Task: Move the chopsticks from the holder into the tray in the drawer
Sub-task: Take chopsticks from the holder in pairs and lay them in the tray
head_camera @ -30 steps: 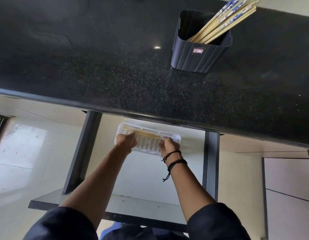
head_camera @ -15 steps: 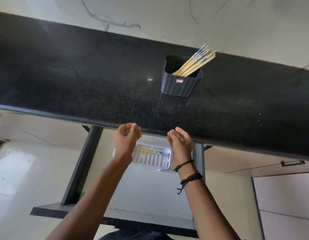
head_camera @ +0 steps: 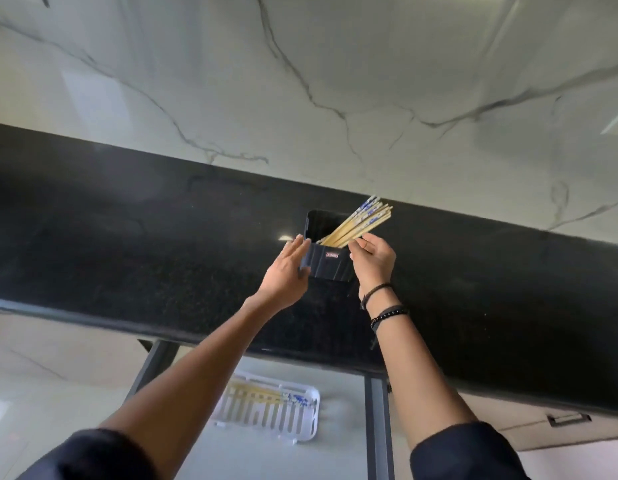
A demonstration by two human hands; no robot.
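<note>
Frame centre: left hand [head_camera: 284, 271] flat, fingers straight against holder [head_camera: 330, 270]; right hand [head_camera: 374, 259] at chopsticks [head_camera: 364, 220], grasp indeterminable.

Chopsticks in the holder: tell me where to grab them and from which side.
Pinch the chopsticks on the bare shafts just above the holder rim, coming from the right with the right hand. They lean up and rightward out of it, so that stretch is exposed beside that hand.

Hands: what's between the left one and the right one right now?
The holder, with chopsticks leaning out of it toward the right hand; the left hand touches its side. Head view.
</note>
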